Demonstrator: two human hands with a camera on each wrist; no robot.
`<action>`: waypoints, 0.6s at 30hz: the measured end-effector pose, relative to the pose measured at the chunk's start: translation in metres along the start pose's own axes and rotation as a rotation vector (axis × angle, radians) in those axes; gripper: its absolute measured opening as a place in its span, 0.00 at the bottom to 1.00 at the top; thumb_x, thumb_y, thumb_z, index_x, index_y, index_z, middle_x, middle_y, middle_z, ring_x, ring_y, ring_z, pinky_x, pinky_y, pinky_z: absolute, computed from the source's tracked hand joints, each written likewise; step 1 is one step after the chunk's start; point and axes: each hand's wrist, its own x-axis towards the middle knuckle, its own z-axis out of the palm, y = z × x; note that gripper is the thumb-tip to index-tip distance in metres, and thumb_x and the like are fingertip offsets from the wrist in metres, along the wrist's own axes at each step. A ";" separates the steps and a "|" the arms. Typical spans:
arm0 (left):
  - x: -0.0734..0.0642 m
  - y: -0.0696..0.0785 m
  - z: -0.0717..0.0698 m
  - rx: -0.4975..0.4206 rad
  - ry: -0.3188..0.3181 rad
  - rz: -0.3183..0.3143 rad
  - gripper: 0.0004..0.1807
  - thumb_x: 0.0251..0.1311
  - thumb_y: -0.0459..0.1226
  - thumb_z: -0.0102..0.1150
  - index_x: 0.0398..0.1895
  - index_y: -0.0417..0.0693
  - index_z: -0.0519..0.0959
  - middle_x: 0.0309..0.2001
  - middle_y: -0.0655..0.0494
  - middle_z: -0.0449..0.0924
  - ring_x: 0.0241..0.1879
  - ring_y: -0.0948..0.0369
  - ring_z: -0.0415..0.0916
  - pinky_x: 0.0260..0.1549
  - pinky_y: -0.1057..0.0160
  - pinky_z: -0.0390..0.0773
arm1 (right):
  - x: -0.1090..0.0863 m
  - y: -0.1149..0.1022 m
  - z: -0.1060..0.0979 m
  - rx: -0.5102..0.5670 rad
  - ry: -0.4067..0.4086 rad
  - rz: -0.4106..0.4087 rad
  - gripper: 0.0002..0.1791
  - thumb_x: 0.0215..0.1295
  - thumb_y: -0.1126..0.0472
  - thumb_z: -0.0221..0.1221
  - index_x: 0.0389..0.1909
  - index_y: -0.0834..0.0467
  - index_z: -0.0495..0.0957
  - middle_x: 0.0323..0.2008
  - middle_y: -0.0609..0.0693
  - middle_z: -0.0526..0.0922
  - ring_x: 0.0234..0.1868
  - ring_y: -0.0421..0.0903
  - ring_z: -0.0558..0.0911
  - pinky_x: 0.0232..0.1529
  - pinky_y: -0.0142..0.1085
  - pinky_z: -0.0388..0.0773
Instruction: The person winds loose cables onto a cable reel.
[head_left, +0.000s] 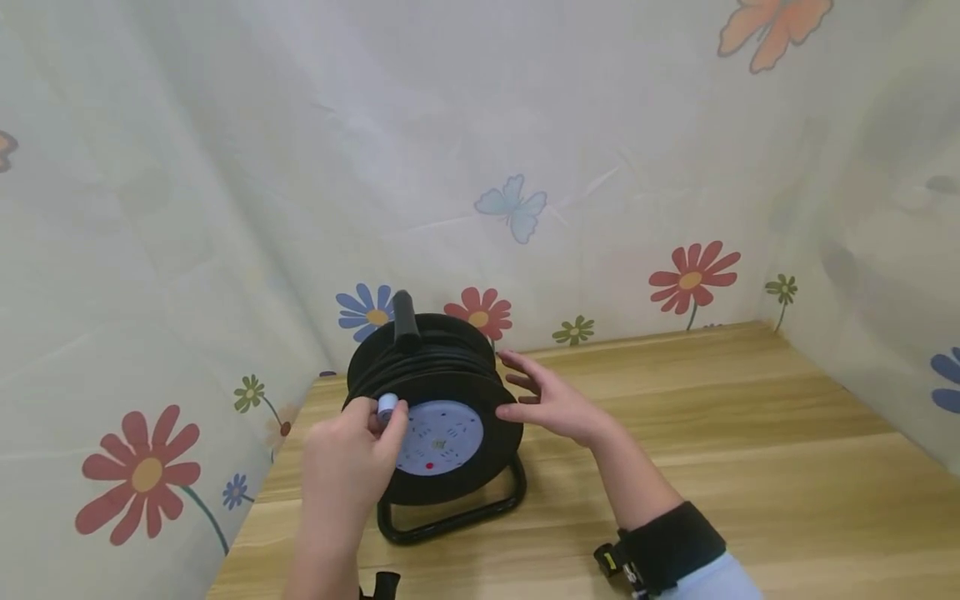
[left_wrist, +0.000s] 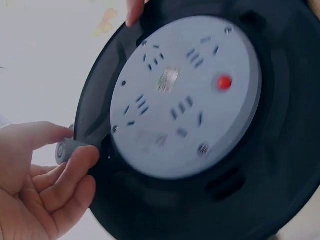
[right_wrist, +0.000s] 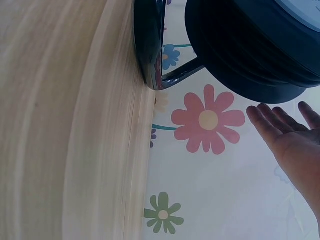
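Note:
A black extension cable reel [head_left: 491, 450] stands on its tubular stand on the table, dark cable wound on its drum. Its front carries a round grey socket panel [head_left: 459, 429] with a red button [left_wrist: 224, 82]. My left hand [head_left: 347, 454] pinches the small grey winding knob [head_left: 387, 405] at the left of the front disc, between thumb and fingers. On the other side, my right hand [head_left: 555, 404] is spread beside the reel's rim, fingers extended. Its thumb overlaps the disc edge in the head view; whether it touches, I cannot tell.
The reel's black carrying grip [head_left: 406, 321] sticks up at the top. Under it, the black tube stand [head_left: 457, 523] rests on the wood-grain table [head_left: 675, 433]. A pale curtain [head_left: 600, 125] with printed flowers and butterflies hangs behind and along the sides.

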 end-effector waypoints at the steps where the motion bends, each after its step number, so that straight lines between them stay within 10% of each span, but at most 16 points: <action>1: 0.000 0.002 0.002 -0.016 0.011 0.007 0.19 0.55 0.40 0.64 0.13 0.47 0.67 0.09 0.62 0.62 0.08 0.68 0.54 0.06 0.66 0.57 | 0.000 0.002 -0.001 -0.006 0.002 -0.004 0.46 0.59 0.55 0.66 0.73 0.49 0.51 0.71 0.45 0.53 0.69 0.52 0.55 0.64 0.55 0.55; 13: 0.003 0.020 0.019 -0.164 -0.054 -0.035 0.20 0.66 0.44 0.56 0.17 0.48 0.69 0.11 0.64 0.61 0.10 0.70 0.58 0.07 0.67 0.61 | -0.001 -0.001 -0.005 0.009 0.003 -0.011 0.46 0.58 0.58 0.67 0.73 0.51 0.51 0.71 0.47 0.54 0.68 0.52 0.56 0.64 0.54 0.56; 18: 0.002 0.026 0.026 -0.301 -0.083 -0.027 0.13 0.67 0.41 0.56 0.25 0.46 0.76 0.18 0.63 0.77 0.16 0.75 0.69 0.12 0.68 0.70 | -0.004 -0.007 -0.007 0.023 -0.003 -0.020 0.45 0.58 0.60 0.67 0.72 0.48 0.53 0.71 0.46 0.55 0.67 0.49 0.58 0.63 0.54 0.58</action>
